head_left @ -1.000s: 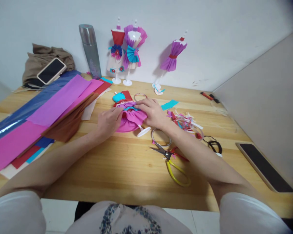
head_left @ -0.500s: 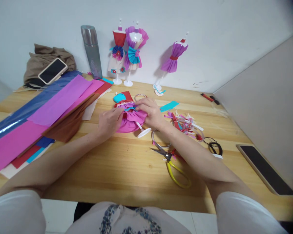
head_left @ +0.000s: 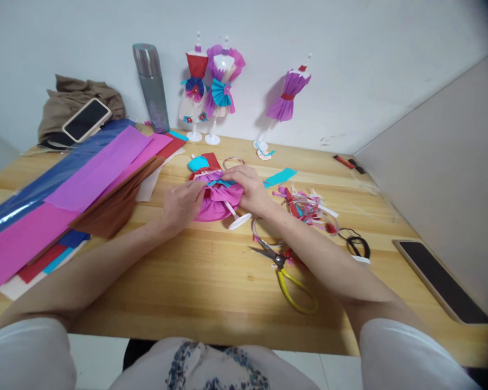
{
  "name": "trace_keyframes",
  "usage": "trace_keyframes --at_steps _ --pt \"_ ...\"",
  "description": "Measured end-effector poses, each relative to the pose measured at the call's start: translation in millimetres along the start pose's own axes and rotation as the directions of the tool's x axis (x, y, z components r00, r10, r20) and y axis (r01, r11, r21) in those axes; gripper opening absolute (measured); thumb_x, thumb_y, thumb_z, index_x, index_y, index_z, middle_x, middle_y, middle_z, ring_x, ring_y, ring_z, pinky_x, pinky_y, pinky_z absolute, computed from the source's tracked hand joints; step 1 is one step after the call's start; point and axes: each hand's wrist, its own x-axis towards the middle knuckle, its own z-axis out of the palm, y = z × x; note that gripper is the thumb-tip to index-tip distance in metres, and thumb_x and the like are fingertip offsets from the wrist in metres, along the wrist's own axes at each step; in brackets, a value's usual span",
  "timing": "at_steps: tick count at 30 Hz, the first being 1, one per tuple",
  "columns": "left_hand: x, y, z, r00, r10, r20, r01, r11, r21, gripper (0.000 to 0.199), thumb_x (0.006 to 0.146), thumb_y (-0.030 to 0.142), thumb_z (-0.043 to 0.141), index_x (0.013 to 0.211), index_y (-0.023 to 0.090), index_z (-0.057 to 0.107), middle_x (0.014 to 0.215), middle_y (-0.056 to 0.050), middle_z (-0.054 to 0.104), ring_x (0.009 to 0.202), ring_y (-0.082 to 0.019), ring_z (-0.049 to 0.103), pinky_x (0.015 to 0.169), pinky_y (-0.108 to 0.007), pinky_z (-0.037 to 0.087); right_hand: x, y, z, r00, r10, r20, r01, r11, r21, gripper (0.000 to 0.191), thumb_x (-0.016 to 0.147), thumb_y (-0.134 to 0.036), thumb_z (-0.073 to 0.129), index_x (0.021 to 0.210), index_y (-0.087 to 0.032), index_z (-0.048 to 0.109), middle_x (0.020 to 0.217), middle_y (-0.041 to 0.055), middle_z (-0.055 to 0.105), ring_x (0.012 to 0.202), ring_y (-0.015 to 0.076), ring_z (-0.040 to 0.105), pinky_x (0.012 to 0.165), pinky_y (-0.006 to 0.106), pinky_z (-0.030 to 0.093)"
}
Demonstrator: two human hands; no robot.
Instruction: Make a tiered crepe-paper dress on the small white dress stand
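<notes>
Dress form (head_left: 219,195): lies tilted on the table (head_left: 211,287), between the 2 hands.
Left hand (head_left: 184,206): curled, gripping the skirt's side near the waist, probably to keep the form steady.
Right hand (head_left: 249,188): gripping the opposite side, perhaps to control the folds.
Scissors (head_left: 278,260): near; red handle mostly hidden by right forearm.
Fingertips: exact contact unclear among the folds.

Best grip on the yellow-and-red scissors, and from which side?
Probably the yellow handle, from the near edge of the table. Its open loop lies uncovered and reaches toward that side, while the blades of the scissors point left and the right forearm partly hides the red handle.
</notes>
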Motion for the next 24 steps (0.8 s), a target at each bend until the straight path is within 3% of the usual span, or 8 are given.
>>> trace_keyframes --at_steps 5,10,14,17,21,24 --pt "0 0 0.3 1.000 0.002 -0.005 -0.002 1.000 -0.020 0.023 0.097 0.026 0.051 0.098 0.021 0.074 0.092 -0.010 0.078 0.083 -0.025 0.073 0.076 -0.034 0.053 -9 2 -6 0.997 -0.040 0.058 0.041 0.999 -0.022 0.043 0.081 -0.013 0.059 0.121 -0.023 0.067 0.123 0.0115 0.071 0.120 0.0276 0.062 0.103 0.049 0.048" --pt "0 0 -0.2 1.000 0.006 0.002 -0.006 1.000 0.007 0.026 0.097 0.027 0.049 0.096 0.021 0.074 0.096 -0.009 0.079 0.085 -0.025 0.074 0.074 -0.033 0.052 -14 -9 -30 0.982 -0.025 0.189 0.026 1.000 -0.003 0.071 0.073 -0.014 0.062 0.143 -0.025 0.053 0.143 0.0127 0.059 0.132 0.0322 0.054 0.109 0.055 0.044" --pt "-1 1 0.1 1.000 -0.003 0.008 0.003 1.000 0.020 0.027 0.097 0.026 0.048 0.100 0.022 0.075 0.096 -0.009 0.079 0.084 -0.024 0.074 0.072 -0.032 0.051 -9 -34 -40 0.986 -0.042 0.162 0.034 0.998 0.051 0.061 0.085 -0.031 0.065 0.143 -0.022 0.049 0.145 0.0161 0.056 0.136 0.0327 0.051 0.111 0.055 0.043" --pt "-1 2 -0.7 1.000 0.000 0.012 0.000 1.000 0.001 0.029 0.097 0.026 0.047 0.101 0.023 0.075 0.096 -0.010 0.078 0.085 -0.024 0.073 0.072 -0.033 0.052 -2 -59 -32 0.993 -0.002 0.117 0.014 0.994 -0.106 0.057 0.083 -0.052 0.071 0.129 -0.022 0.057 0.147 0.0180 0.054 0.136 0.0379 0.049 0.112 0.059 0.039" --pt "-1 5 -4.5 0.999 -0.030 0.040 0.031 0.999 -0.029 0.032 0.098 0.028 0.045 0.108 0.025 0.074 0.097 -0.009 0.079 0.086 -0.024 0.074 0.074 -0.034 0.054 8 -82 -12 0.990 0.078 0.115 -0.042 0.957 -0.286 0.045 0.081 -0.037 0.073 0.121 -0.021 0.060 0.151 0.0186 0.050 0.142 0.0435 0.039 0.113 0.065 0.031" --pt "-2 6 -5.9 0.998 -0.040 0.050 0.042 0.998 -0.042 0.035 0.097 0.026 0.045 0.121 0.024 0.070 0.104 -0.009 0.079 0.090 -0.025 0.074 0.076 -0.034 0.054 14 -83 -2 0.991 0.117 0.062 -0.092 0.943 -0.319 0.045 0.084 -0.024 0.066 0.129 -0.021 0.058 0.150 0.0182 0.052 0.141 0.0418 0.040 0.113 0.065 0.031"
